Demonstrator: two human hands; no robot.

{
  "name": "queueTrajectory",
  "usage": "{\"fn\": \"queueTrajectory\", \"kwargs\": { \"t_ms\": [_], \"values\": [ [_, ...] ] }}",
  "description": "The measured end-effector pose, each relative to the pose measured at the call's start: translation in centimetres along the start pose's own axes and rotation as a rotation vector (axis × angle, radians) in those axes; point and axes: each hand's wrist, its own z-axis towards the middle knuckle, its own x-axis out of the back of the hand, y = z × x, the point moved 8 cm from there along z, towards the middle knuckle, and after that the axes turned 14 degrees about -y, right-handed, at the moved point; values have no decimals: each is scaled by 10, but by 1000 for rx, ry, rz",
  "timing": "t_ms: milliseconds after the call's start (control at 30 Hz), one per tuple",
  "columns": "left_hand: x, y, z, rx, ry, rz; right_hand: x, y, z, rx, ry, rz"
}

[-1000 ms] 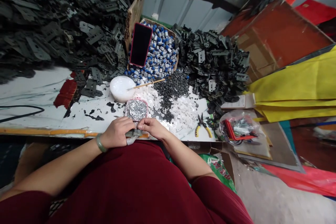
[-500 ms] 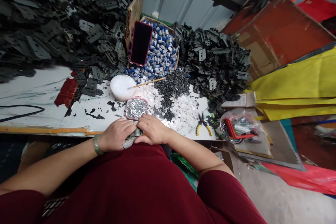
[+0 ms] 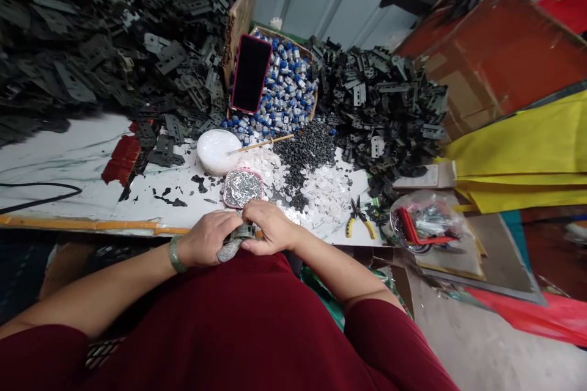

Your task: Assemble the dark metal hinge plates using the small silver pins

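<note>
Close to my body at the table's front edge, my left hand (image 3: pixel 205 237) and my right hand (image 3: pixel 269 227) are closed from both sides on a small dark grey plastic part (image 3: pixel 244 230). Fingers cover most of that part. Below it, between the hands, a rounded speckled grey piece (image 3: pixel 228 251) shows; whether it is joined to the part, I cannot tell. Just beyond my fingertips is a pink-rimmed tray (image 3: pixel 224 197) full of small metal pins. Behind the tray stands a white bowl (image 3: pixel 215 153) with a thin wooden stick (image 3: pixel 261 144) across its rim.
White discs (image 3: pixel 326 190) and small black pieces (image 3: pixel 305 149) lie in heaps. Yellow-handled pliers (image 3: pixel 360 220) rest at right. A phone (image 3: pixel 251 74) leans before a box of blue-and-white motors (image 3: pixel 293 82). Piles of dark plastic parts (image 3: pixel 183 61) flank it. A bag-lined bowl (image 3: pixel 424 223) is farther right.
The whole view has shifted slightly to the right. Between my hands the grey part shows a little more, and the fingers of both hands have shifted slightly on it.
</note>
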Motion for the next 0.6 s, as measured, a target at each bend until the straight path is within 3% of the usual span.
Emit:
{"fn": "queueTrajectory", "kwargs": {
  "t_ms": [267, 467, 600],
  "values": [
    [6, -3, -4, 46, 37, -98, 5, 0, 2, 22, 92, 69],
    [6, -35, -22, 366, 343, -324, -4, 13, 9, -142, 135, 215],
    [-4, -51, -24, 521, 503, -551, -20, 26, 12, -297, 228, 395]
  ]
}}
